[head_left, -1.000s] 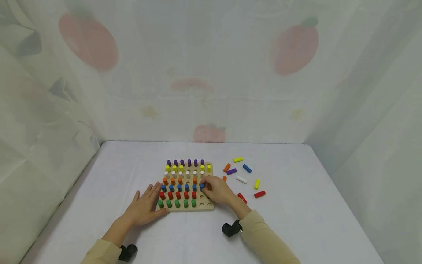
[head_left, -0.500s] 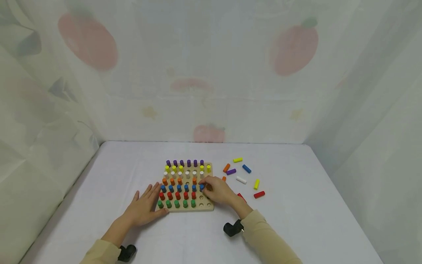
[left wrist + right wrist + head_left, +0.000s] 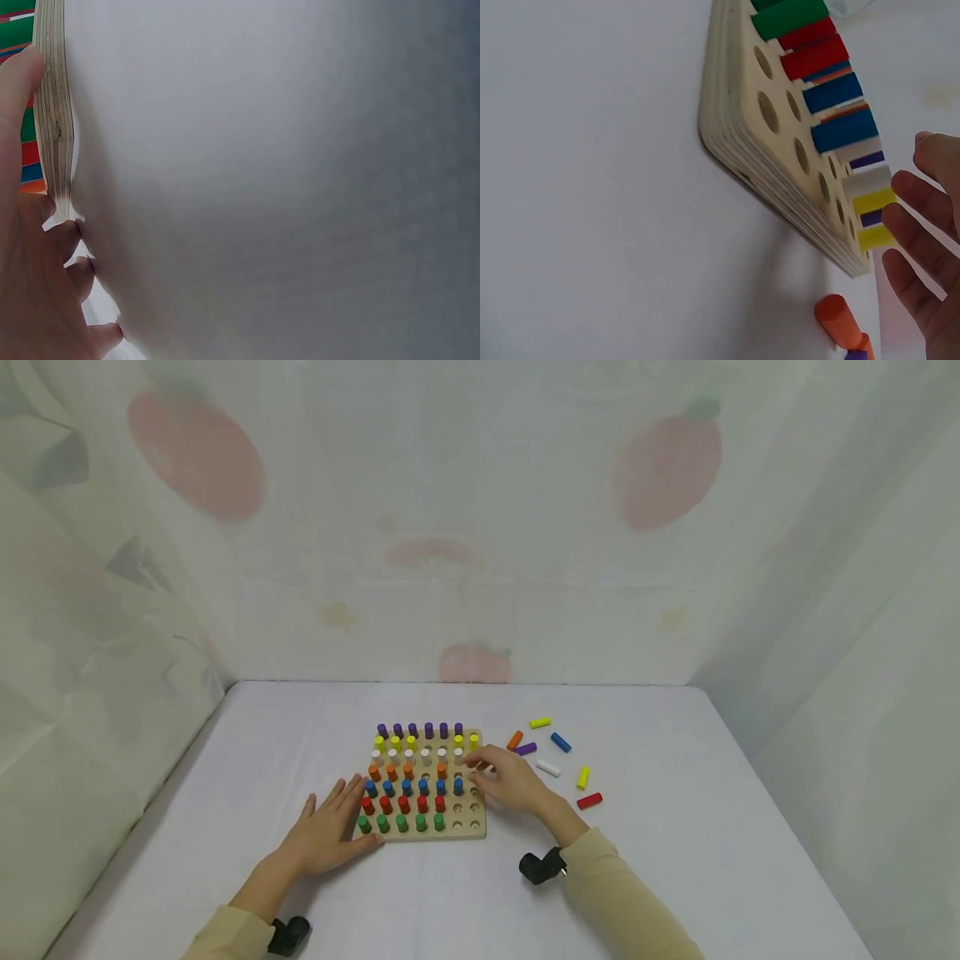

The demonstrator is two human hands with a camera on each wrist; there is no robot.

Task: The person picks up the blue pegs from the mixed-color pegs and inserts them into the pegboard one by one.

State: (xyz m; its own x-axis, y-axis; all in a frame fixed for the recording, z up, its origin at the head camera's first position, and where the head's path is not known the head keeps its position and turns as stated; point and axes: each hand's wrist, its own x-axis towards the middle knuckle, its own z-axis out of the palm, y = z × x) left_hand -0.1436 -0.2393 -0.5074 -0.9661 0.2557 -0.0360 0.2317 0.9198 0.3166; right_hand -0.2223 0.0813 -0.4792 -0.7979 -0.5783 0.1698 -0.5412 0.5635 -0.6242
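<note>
A wooden pegboard (image 3: 467,832) bears rows of coloured pegs: purple, yellow, white, orange, blue, red and green. Along its left side and near corner lies my left hand (image 3: 326,837), fingers spread and touching the edge; the left wrist view shows the thumb (image 3: 28,71) against the board's side. My right hand (image 3: 512,782) hovers over the board's right part, fingers parted, holding nothing. Just left of it stands a blue peg (image 3: 458,786), upright in the blue row. The right wrist view shows that blue peg (image 3: 845,130) seated, apart from the fingertips. My right hand hides some holes.
Loose pegs lie on the white table right of the board: a yellow peg (image 3: 540,723), a blue peg (image 3: 560,742), a white peg (image 3: 548,768), a red peg (image 3: 589,801) and others. An orange peg (image 3: 836,319) lies near the board's edge.
My right hand has let go of the blue peg at the end of the blue row, lifted and drawn slightly right and back, fingers opening. The left hand stays put.
</note>
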